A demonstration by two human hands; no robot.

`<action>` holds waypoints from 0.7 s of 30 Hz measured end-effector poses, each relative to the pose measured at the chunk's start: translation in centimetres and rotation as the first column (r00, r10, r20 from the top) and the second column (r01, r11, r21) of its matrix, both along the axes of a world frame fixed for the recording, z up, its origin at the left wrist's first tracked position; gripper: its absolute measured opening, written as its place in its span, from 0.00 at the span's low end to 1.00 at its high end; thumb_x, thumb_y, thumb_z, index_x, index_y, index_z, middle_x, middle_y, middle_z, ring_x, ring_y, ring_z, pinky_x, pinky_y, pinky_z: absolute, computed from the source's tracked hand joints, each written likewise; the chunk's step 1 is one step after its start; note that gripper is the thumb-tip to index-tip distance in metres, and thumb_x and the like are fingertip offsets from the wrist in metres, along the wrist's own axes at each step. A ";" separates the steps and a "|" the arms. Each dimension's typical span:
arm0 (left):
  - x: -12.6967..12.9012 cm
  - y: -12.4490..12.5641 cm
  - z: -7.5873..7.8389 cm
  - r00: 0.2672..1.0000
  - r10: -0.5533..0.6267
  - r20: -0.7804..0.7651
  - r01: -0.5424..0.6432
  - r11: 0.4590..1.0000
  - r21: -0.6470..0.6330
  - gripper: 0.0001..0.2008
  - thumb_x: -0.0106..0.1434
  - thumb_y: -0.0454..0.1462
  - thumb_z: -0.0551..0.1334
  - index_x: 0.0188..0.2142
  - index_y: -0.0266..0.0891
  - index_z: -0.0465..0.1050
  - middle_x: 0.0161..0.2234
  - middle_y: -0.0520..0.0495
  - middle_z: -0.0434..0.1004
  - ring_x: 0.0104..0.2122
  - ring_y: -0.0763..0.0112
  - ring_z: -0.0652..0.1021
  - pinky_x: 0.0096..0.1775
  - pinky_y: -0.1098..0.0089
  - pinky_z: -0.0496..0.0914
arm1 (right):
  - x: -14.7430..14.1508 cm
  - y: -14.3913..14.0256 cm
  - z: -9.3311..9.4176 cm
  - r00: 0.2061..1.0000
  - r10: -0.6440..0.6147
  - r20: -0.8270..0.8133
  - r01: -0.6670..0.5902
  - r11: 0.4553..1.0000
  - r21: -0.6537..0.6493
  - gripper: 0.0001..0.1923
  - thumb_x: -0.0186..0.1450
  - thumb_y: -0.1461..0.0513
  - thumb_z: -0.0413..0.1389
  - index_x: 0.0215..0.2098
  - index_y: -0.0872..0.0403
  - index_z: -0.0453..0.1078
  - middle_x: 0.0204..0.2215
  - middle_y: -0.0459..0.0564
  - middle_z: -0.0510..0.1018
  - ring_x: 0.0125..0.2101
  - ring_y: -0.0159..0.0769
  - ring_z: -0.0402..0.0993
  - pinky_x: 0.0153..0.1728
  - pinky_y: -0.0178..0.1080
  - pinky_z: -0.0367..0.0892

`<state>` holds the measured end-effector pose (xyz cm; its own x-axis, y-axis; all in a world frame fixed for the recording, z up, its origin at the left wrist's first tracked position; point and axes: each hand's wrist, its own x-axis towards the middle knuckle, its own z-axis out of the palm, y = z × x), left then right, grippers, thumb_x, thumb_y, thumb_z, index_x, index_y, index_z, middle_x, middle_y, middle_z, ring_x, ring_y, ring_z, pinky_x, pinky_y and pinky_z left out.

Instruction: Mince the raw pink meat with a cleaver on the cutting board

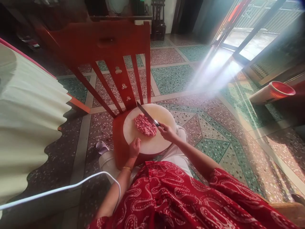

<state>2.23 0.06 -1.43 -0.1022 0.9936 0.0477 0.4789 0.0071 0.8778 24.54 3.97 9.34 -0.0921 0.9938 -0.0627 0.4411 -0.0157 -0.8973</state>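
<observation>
A round white cutting board (164, 114) lies on the seat of a red wooden chair (119, 130). Spread on its middle is a flat heap of minced meat (145, 125). My right hand (167, 132) is closed round the dark handle of a kitchen knife (145, 112), at the right side of the meat. The blade points away to the upper left, along the meat's far edge. My left hand (135, 147) is curled into a fist at the near left edge of the board, apart from the meat. I see nothing in it.
The chair's slatted back rises behind the board. A white cable (71, 186) runs across my left forearm. Pale draped cloth (30, 121) hangs at left. A bin (271, 93) with a red inside stands at right on the terrazzo floor, near a bright glass door.
</observation>
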 end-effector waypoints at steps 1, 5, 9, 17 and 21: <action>0.0 0.0 0.0 1.000 -0.001 0.009 0.001 1.000 -0.002 0.15 0.64 0.43 0.47 0.25 0.40 0.64 0.19 0.53 0.65 0.20 0.74 0.68 0.25 0.74 0.61 | 0.0 0.2 0.5 1.000 -0.006 -0.021 0.007 0.999 0.053 0.25 0.63 0.54 0.48 0.55 0.58 0.66 0.24 0.46 0.74 0.26 0.32 0.69 0.29 0.33 0.67; 0.1 -0.1 0.0 1.000 0.014 0.018 -0.014 1.000 0.002 0.15 0.64 0.43 0.47 0.26 0.41 0.64 0.19 0.53 0.65 0.21 0.74 0.68 0.26 0.74 0.61 | -0.4 0.1 0.8 0.997 -0.063 -0.039 0.068 0.985 0.161 0.26 0.63 0.53 0.49 0.55 0.57 0.65 0.28 0.48 0.75 0.29 0.33 0.70 0.32 0.34 0.68; 0.0 -0.3 -0.1 1.000 0.012 0.008 -0.012 1.000 -0.004 0.15 0.65 0.43 0.47 0.26 0.40 0.63 0.19 0.53 0.63 0.20 0.75 0.67 0.26 0.74 0.61 | -0.3 -1.0 -0.2 0.997 -0.056 -0.045 0.043 0.967 -0.251 0.25 0.63 0.52 0.46 0.51 0.58 0.67 0.14 0.39 0.62 0.14 0.27 0.58 0.16 0.30 0.60; -0.1 -0.3 -0.4 0.999 0.018 0.030 -0.018 1.000 -0.014 0.15 0.65 0.44 0.47 0.27 0.41 0.63 0.20 0.53 0.64 0.21 0.75 0.67 0.26 0.75 0.61 | -1.2 -0.6 1.3 1.000 0.011 -0.019 -0.007 0.981 0.196 0.24 0.64 0.53 0.47 0.54 0.56 0.65 0.34 0.50 0.76 0.31 0.34 0.69 0.34 0.34 0.66; -0.1 -0.3 -0.3 1.000 0.009 0.011 -0.009 1.000 0.002 0.16 0.65 0.44 0.47 0.26 0.40 0.63 0.21 0.53 0.64 0.22 0.75 0.67 0.27 0.75 0.61 | -0.6 -0.8 -1.4 0.990 0.033 0.135 -0.030 0.999 -0.028 0.20 0.64 0.54 0.46 0.43 0.57 0.72 0.24 0.48 0.74 0.24 0.32 0.66 0.27 0.33 0.63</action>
